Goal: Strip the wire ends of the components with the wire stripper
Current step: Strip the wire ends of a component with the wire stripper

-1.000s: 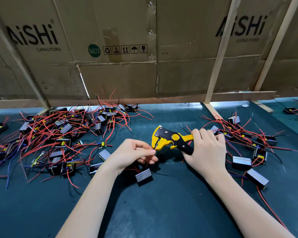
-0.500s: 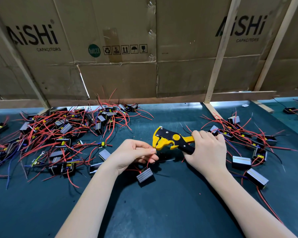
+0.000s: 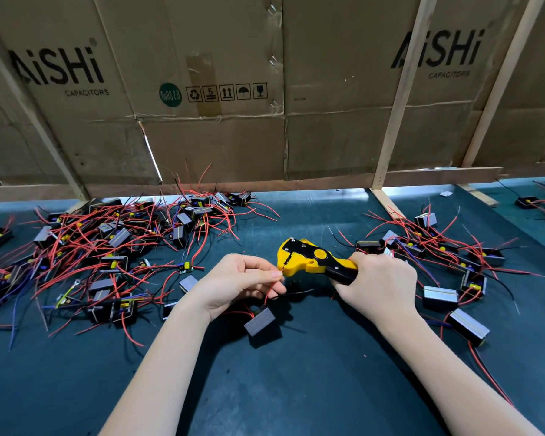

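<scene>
My right hand (image 3: 379, 286) grips the handles of a yellow and black wire stripper (image 3: 309, 258) held just above the mat, jaws pointing left. My left hand (image 3: 236, 283) pinches a thin red wire (image 3: 272, 284) between thumb and fingertips, its end right at the stripper's jaws. That wire runs down to a small grey box component (image 3: 260, 320) lying on the mat below my left hand. A black wire of the same component trails off to the right under the tool.
A big heap of components with red wires (image 3: 107, 247) covers the mat's left side. A smaller pile (image 3: 438, 265) lies right, close behind my right hand. A cardboard wall (image 3: 265, 121) with wooden slats closes the back. The dark green mat (image 3: 296, 388) stretches toward me.
My left hand has shifted slightly right and brought the red wire's end up to the stripper's jaws. The stripper stays in my right hand, almost in the same place.
</scene>
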